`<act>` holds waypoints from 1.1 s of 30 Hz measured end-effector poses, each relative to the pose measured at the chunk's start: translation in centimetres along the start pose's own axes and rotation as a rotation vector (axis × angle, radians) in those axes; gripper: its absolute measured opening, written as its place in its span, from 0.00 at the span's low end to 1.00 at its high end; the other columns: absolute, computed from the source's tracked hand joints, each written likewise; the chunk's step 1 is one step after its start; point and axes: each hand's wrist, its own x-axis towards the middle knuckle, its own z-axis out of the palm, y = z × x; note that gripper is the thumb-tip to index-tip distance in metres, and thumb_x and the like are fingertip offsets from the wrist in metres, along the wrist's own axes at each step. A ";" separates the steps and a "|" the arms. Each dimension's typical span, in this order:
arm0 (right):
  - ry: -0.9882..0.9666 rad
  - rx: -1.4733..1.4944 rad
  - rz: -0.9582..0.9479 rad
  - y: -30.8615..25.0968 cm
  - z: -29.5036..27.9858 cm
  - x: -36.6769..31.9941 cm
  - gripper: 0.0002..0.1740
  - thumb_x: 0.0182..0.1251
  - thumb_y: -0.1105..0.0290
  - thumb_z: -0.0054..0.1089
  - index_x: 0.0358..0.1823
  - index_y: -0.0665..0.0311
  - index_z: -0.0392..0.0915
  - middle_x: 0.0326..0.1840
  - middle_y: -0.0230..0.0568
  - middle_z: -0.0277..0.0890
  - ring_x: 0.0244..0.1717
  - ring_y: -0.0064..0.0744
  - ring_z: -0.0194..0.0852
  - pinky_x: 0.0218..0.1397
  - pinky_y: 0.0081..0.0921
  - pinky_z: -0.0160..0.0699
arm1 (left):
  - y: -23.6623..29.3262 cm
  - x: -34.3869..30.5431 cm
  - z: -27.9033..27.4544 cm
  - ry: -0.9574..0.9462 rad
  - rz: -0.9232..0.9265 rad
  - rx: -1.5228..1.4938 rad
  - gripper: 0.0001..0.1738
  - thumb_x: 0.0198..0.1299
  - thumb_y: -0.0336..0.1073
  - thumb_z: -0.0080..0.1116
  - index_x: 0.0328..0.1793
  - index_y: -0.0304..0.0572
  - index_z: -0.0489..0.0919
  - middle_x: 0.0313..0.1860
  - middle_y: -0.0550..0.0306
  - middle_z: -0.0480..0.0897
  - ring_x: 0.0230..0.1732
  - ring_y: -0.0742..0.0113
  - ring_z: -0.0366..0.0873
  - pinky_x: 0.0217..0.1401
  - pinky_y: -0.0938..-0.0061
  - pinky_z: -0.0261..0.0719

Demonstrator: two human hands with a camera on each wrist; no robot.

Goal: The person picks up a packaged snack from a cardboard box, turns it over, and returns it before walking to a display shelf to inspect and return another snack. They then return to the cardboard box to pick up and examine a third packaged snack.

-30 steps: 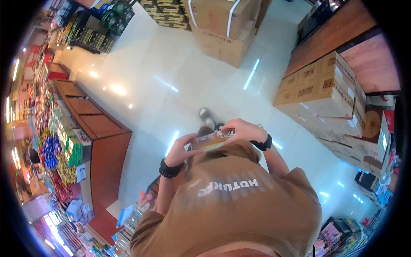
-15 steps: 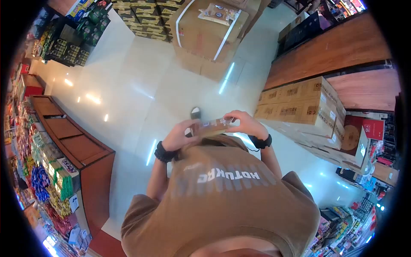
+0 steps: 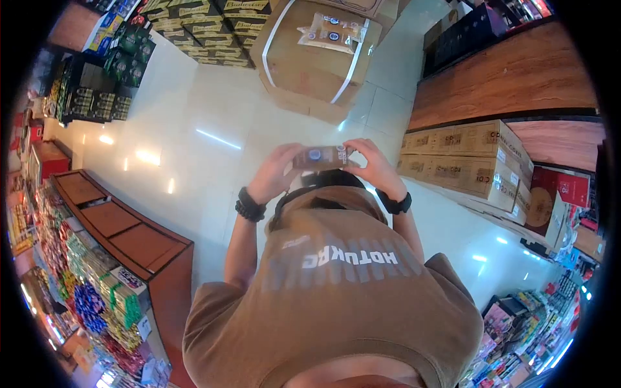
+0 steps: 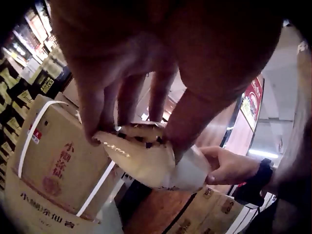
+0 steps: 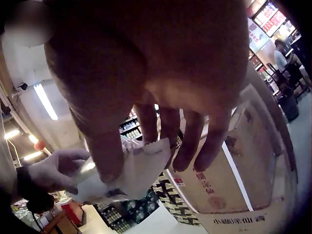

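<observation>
A brown plastic food packet [image 3: 317, 156] with a round blue mark and white print is held level in front of the person's waist. Its pale, cream-coloured contents show from below in the left wrist view. At the packet's left end, the left hand [image 3: 273, 173] grips it between thumb and fingers. The right hand [image 3: 378, 169] pinches the opposite end, where the crimped, serrated wrapper edge [image 5: 158, 146] shows in the right wrist view. Similar packets [image 3: 330, 32] lie on a large strapped carton [image 3: 304, 74] ahead.
Black-and-gold beer cases [image 3: 213, 29] are stacked beside the strapped carton. To the left runs a wooden display counter [image 3: 123, 220] with colourful packaged goods. Brown cartons [image 3: 453, 161] stand against the wooden shelving on the right. Another person [image 5: 282, 61] is far off in the right wrist view.
Both hands have moved up and away from the body with the packet. The packet's printed face has turned toward the head camera. The strapped carton's top and the packets on it have come into view.
</observation>
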 end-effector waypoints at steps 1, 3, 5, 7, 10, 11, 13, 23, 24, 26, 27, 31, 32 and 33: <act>0.048 -0.006 -0.011 0.2 -0.1 0.9 0.30 0.57 0.71 0.75 0.63 0.61 0.78 0.61 0.45 0.79 0.65 0.52 0.73 0.70 0.43 0.74 | 0.0 1.3 -0.4 0.020 0.014 0.004 0.29 0.55 0.22 0.69 0.66 0.38 0.79 0.61 0.43 0.82 0.62 0.43 0.81 0.66 0.59 0.80; 0.120 -0.014 -0.029 0.3 -0.3 2.7 0.30 0.57 0.72 0.75 0.63 0.61 0.77 0.61 0.46 0.79 0.66 0.52 0.73 0.69 0.43 0.74 | -0.6 3.3 -1.1 0.055 0.032 0.015 0.28 0.55 0.22 0.70 0.65 0.38 0.80 0.61 0.43 0.82 0.61 0.43 0.81 0.65 0.60 0.81; 0.162 -0.018 -0.041 1.0 -0.9 4.5 0.30 0.58 0.71 0.75 0.63 0.61 0.77 0.62 0.47 0.79 0.66 0.53 0.73 0.69 0.43 0.75 | -1.9 5.2 -1.2 0.087 0.034 0.025 0.28 0.54 0.21 0.70 0.64 0.37 0.80 0.62 0.43 0.82 0.60 0.43 0.81 0.64 0.60 0.81; 0.175 -0.017 -0.045 2.4 -1.3 6.6 0.30 0.57 0.72 0.75 0.64 0.61 0.77 0.63 0.47 0.78 0.65 0.54 0.73 0.68 0.43 0.75 | -2.7 7.5 -1.8 0.099 0.053 0.059 0.29 0.54 0.21 0.71 0.64 0.37 0.80 0.62 0.43 0.83 0.59 0.45 0.82 0.64 0.61 0.82; 0.196 -0.022 -0.066 3.7 -2.2 9.4 0.30 0.57 0.73 0.74 0.64 0.61 0.77 0.64 0.47 0.78 0.64 0.55 0.73 0.68 0.44 0.75 | -3.7 10.6 -2.5 0.104 0.006 0.068 0.30 0.53 0.21 0.72 0.65 0.37 0.80 0.62 0.43 0.83 0.58 0.47 0.83 0.63 0.61 0.82; 0.208 -0.027 -0.078 4.2 -2.5 10.5 0.30 0.57 0.73 0.74 0.64 0.61 0.77 0.64 0.47 0.78 0.64 0.55 0.73 0.68 0.44 0.75 | -4.2 11.8 -2.7 0.104 -0.017 0.066 0.30 0.52 0.21 0.72 0.65 0.37 0.80 0.61 0.43 0.84 0.57 0.48 0.84 0.63 0.62 0.82; 0.228 -0.028 -0.069 4.8 -3.3 12.5 0.32 0.57 0.74 0.74 0.66 0.62 0.76 0.66 0.47 0.76 0.65 0.54 0.71 0.69 0.43 0.74 | -5.4 14.4 -3.1 0.094 -0.015 0.095 0.30 0.53 0.21 0.72 0.65 0.37 0.80 0.60 0.43 0.84 0.57 0.48 0.84 0.62 0.62 0.82; 0.409 0.014 -0.013 10.2 -3.9 19.4 0.37 0.59 0.71 0.72 0.71 0.61 0.71 0.72 0.46 0.71 0.66 0.55 0.68 0.70 0.46 0.72 | -8.1 25.4 -3.4 -0.004 -0.119 0.099 0.27 0.56 0.20 0.68 0.65 0.38 0.81 0.61 0.43 0.84 0.61 0.48 0.82 0.66 0.62 0.80; 0.405 -0.014 -0.002 10.4 -3.9 19.7 0.37 0.59 0.71 0.72 0.71 0.60 0.71 0.72 0.44 0.71 0.65 0.55 0.69 0.69 0.45 0.73 | -8.7 25.6 -3.1 0.043 -0.072 0.147 0.27 0.56 0.20 0.68 0.65 0.38 0.81 0.62 0.43 0.83 0.63 0.48 0.81 0.67 0.61 0.79; 0.404 -0.071 0.016 10.6 -3.9 20.6 0.37 0.59 0.71 0.71 0.72 0.60 0.70 0.73 0.42 0.71 0.63 0.54 0.70 0.67 0.44 0.74 | -10.7 25.7 -2.6 0.136 0.032 0.245 0.27 0.56 0.20 0.67 0.65 0.38 0.81 0.64 0.44 0.82 0.66 0.47 0.79 0.71 0.59 0.77; 0.413 -0.075 0.020 10.8 -3.7 20.9 0.37 0.59 0.71 0.71 0.72 0.59 0.70 0.73 0.40 0.71 0.62 0.53 0.71 0.65 0.44 0.74 | -10.9 25.9 -2.6 0.132 0.026 0.259 0.27 0.56 0.20 0.67 0.65 0.38 0.81 0.65 0.44 0.81 0.68 0.46 0.78 0.72 0.58 0.75; 0.463 -0.081 0.027 11.5 -3.2 21.4 0.35 0.61 0.70 0.70 0.72 0.55 0.71 0.74 0.35 0.71 0.57 0.48 0.74 0.57 0.42 0.75 | -10.8 26.7 -2.3 0.147 0.011 0.308 0.27 0.56 0.21 0.67 0.65 0.38 0.80 0.68 0.45 0.79 0.71 0.45 0.74 0.76 0.56 0.71; 0.480 -0.077 0.030 11.3 -3.1 21.5 0.34 0.62 0.70 0.70 0.71 0.54 0.72 0.74 0.34 0.71 0.55 0.47 0.75 0.56 0.42 0.75 | -10.6 26.9 -2.2 0.155 0.010 0.319 0.27 0.56 0.21 0.67 0.65 0.37 0.81 0.68 0.45 0.79 0.71 0.44 0.73 0.76 0.55 0.70; 0.501 -0.102 0.042 11.2 -2.5 21.7 0.34 0.63 0.69 0.69 0.72 0.54 0.72 0.75 0.34 0.71 0.54 0.47 0.75 0.55 0.43 0.75 | -11.6 26.9 -2.4 0.140 0.004 0.310 0.27 0.56 0.23 0.69 0.64 0.38 0.81 0.70 0.44 0.77 0.73 0.43 0.71 0.78 0.54 0.67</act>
